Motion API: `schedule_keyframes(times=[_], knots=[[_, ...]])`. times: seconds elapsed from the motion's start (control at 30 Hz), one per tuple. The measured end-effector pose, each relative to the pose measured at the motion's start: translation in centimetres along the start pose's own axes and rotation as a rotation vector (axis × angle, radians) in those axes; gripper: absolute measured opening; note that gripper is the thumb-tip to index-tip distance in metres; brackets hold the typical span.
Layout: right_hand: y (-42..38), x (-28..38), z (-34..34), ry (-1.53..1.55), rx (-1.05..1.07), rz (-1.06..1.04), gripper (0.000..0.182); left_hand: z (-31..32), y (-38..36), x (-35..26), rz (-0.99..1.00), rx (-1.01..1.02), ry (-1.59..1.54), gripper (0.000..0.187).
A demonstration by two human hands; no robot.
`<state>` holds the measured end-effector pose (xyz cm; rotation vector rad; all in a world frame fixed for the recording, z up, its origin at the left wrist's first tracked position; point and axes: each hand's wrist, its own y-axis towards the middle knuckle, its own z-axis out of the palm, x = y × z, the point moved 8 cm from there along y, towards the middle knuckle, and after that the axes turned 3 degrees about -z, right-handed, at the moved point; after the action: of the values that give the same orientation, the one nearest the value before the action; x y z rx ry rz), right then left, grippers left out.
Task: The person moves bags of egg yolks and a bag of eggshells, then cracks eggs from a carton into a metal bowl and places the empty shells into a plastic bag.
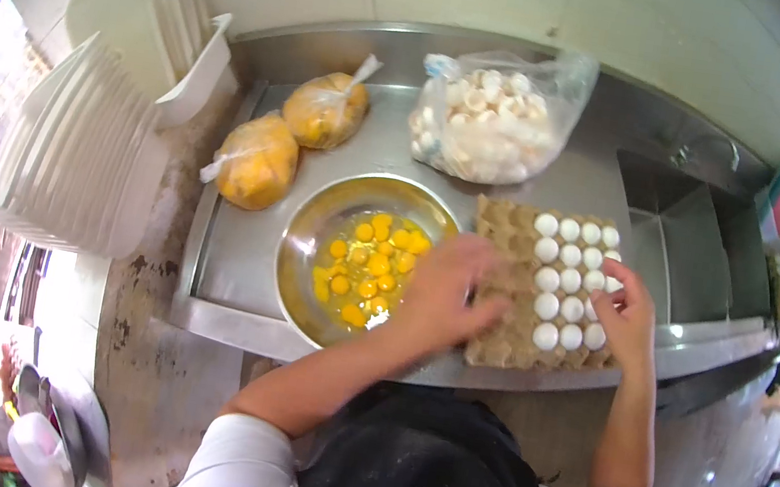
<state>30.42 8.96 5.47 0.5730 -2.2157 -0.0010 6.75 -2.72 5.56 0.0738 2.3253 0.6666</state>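
A wide metal bowl (293, 274) holds several cracked raw eggs with yellow yolks (378, 264). Between the bowl and the egg tray, my left hand (453, 293) is smeared by motion, so whether it holds anything cannot be made out. A brown cardboard egg tray (493, 345) lies to the right of the bowl. White eggs (547, 279) fill its right part, while the cups on its left side are bare. My right hand (629, 320) reaches over the tray's right edge, with thumb and fingers closed around a white egg (614, 285).
Behind the tray stands a clear plastic bag (492, 133) of eggshells. Two tied bags of orange-yellow contents (258, 163) sit at the back left of the steel counter (226, 292). White plastic containers (82, 147) are stacked at left. A sink (693, 238) is at right.
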Motion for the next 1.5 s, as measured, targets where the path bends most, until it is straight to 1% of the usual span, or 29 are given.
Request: schedule_keyframes(times=[0.03,0.07,0.1,0.17,0.23,0.27,0.33,0.37,0.4,0.47,0.5,0.53,0.57,0.6,0.67,0.73,0.8,0.87,0.93,1.03,1.07,1.13,1.17,1.27,1.33,1.37,1.43,1.47,1.5], knots=[[0.9,1.1,0.8,0.094,0.04,0.019,0.046,-3.6,-1.4,4.7,-0.204,-0.212,-0.052,0.048],[1.8,1.9,1.9,0.188,0.079,0.042,0.043,-7.7,-2.7,9.2,-0.306,-0.31,0.004,0.046],[2.7,2.9,3.4,0.273,0.13,-0.013,0.039,-11.7,-5.3,14.5,-0.541,-0.488,-0.034,0.045],[4.4,5.2,7.0,0.361,0.222,-0.035,0.038,-18.8,-10.4,23.6,-0.825,-0.771,-0.042,0.06],[5.7,8.4,11.7,0.449,0.349,-0.042,0.036,-21.7,-14.9,33.7,-0.857,-0.978,-0.013,0.069],[6.7,10.1,13.8,0.446,0.343,-0.053,0.036,-23.0,-14.3,35.1,-0.849,-0.985,-0.019,0.069],[8.4,14.5,19.4,0.311,0.498,-0.196,0.036,-24.3,-10.4,37.5,-0.848,-0.68,0.106,0.081],[9.6,16.9,21.7,0.219,0.483,-0.313,0.036,-25.3,-9.2,38.0,-0.87,-0.627,0.3,0.081],[10.9,19.0,24.3,0.124,0.474,-0.429,0.036,-25.6,-8.3,38.6,-0.88,-0.64,0.281,0.081],[14.3,21.8,29.6,0.006,0.396,-0.573,0.038,-25.8,-5.9,37.6,-0.76,-0.519,0.741,0.063],[16.1,22.7,32.4,-0.068,0.328,-0.66,0.039,-26.3,-5.9,37.8,-0.77,-0.525,0.733,0.063],[17.8,23.5,34.7,-0.137,0.252,-0.742,0.041,-26.3,-4.8,36.9,-0.608,-0.475,0.82,0.052],[19.6,24.3,36.8,-0.139,0.248,-0.742,0.041,-26.2,-3.7,35.9,-0.438,-0.423,0.905,0.041],[21.6,24.5,38.8,-0.244,0.246,-0.662,0.042,-26.8,-3.3,35.6,-0.433,-0.422,0.906,0.041],[25.2,23.6,42.3,-0.341,0.245,-0.577,0.044,-27.2,-3.5,37.9,-0.595,-0.352,0.326,0.032],[27.9,22.5,44.6,-0.519,0.155,-0.531,0.041,-27.7,-3.2,39.5,-0.519,-0.402,0.375,0.031],[28.6,21.8,46.0,-0.576,0.23,-0.484,0.037,-27.6,-1.8,40.3,-0.569,-0.243,0.624,0.03],[29.2,21.6,46.2,-0.642,0.304,-0.44,0.033,-28.0,-1.2,41.3,-0.631,-0.32,0.475,0.031],[29.5,22.3,44.9,-0.539,0.319,-0.471,0.024,-28.3,-0.4,42.2,-0.684,-0.385,0.319,0.033],[30.8,24.6,41.3,-0.475,0.234,-0.461,0.025,-29.0,1.9,42.0,-0.634,-0.448,-0.294,0.037],[31.1,24.9,39.9,-0.471,0.222,-0.451,0.025,-29.2,2.6,40.7,-0.624,-0.436,-0.292,0.037],[32.3,25.0,37.3,-0.301,0.183,-0.363,0.027,-30.3,3.1,39.5,-0.707,-0.608,-0.541,0.033],[32.7,25.3,36.2,-0.291,0.17,-0.368,0.027,-31.1,3.5,38.6,-0.711,-0.618,-0.585,0.028],[33.1,24.5,34.0,-0.143,0.186,-0.341,0.027,-33.6,4.1,38.1,-0.629,-0.64,-0.649,0.024],[32.6,24.2,32.4,0.195,0.306,-0.175,0.023,-35.0,5.1,36.9,-0.603,-0.624,-0.754,0.023],[32.3,24.7,31.4,0.203,0.297,-0.184,0.023,-35.3,5.9,36.2,-0.579,-0.6,-0.875,0.023],[30.9,24.9,30.0,0.519,0.377,0.042,0.019,-36.5,7.1,35.6,-0.538,-0.553,-0.982,0.023],[30.8,25.5,28.8,0.523,0.361,0.04,0.019,-36.3,7.8,35.3,-0.514,-0.503,-1.094,0.024],[30.3,25.7,28.5,0.617,0.421,0.103,0.019,-36.2,8.5,32.0,-0.522,-0.468,-1.126,0.024]])
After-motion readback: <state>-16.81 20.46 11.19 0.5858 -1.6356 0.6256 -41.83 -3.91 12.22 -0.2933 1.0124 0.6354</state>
